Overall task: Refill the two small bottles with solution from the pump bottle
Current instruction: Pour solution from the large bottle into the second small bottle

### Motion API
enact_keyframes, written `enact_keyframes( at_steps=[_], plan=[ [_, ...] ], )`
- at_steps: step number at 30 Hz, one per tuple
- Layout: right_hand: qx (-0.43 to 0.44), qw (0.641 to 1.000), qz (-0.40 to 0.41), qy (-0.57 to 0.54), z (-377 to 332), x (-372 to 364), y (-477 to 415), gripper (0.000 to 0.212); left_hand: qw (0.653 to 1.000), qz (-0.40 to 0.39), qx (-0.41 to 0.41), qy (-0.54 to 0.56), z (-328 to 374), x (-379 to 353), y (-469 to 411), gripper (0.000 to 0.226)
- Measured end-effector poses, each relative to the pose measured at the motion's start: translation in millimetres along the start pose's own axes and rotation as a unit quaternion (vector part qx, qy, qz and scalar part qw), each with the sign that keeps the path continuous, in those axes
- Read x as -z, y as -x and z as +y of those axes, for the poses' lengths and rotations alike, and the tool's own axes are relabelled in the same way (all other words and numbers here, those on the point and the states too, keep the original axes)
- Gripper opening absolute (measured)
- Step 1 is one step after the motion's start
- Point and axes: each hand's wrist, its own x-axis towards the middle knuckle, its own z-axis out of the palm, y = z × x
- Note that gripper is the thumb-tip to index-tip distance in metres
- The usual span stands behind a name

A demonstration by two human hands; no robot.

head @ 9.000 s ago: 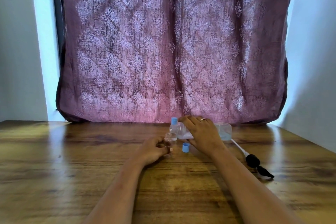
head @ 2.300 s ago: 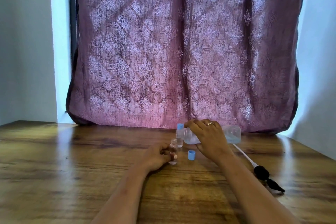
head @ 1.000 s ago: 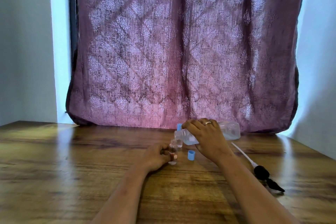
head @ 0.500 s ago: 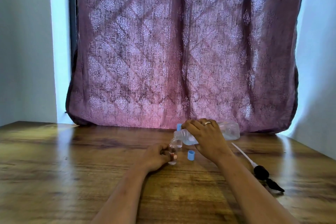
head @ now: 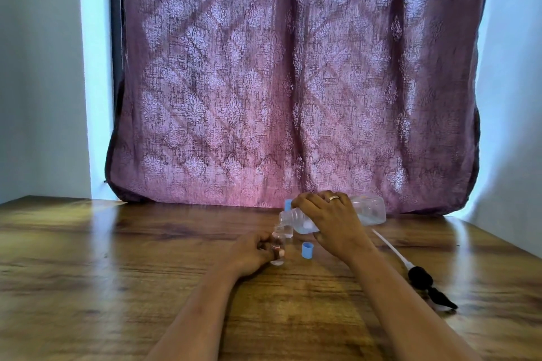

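A right hand (head: pixel 331 226) grips the tilted pump bottle (head: pixel 369 211), its mouth over a small open bottle (head: pixel 277 246) held upright by the left hand (head: pixel 252 252); a capped second bottle (head: pixel 288 205) stands at its 1 o'clock. A slow, steady tilt should avoid spills.

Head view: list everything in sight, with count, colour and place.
table: 1, brown wood, foreground
curtain: 1, mauve, behind table
open small bottle: 1, clear, upright on table
big bottle: 1, clear, tilted above open small bottle
capped small bottle: 1, clear with blue cap, behind big bottle's neck
loose cap: 1, blue, on table, centre
pump: 1, black with white tube, on table, right
left hand: 1, grips open small bottle
right hand: 1, grips big bottle
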Motion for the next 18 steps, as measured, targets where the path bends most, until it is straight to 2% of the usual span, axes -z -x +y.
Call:
enact_keyframes(
  at_steps=[5,11,18],
  plan=[
    [0.003,1.0,0.001,0.002,-0.1,1.1,-0.2,0.066,1.0,0.0,0.003,0.0,0.4,0.1,-0.3,0.021],
    [0.005,1.0,0.007,0.005,0.1,0.1,0.4,0.065,1.0,-0.003,0.01,-0.011,1.5,-0.1,-0.2,0.032],
    [0.003,1.0,-0.009,0.008,0.4,0.4,0.7,0.065,1.0,0.005,0.0,0.011,0.5,-2.0,1.6,0.025]
  ],
)
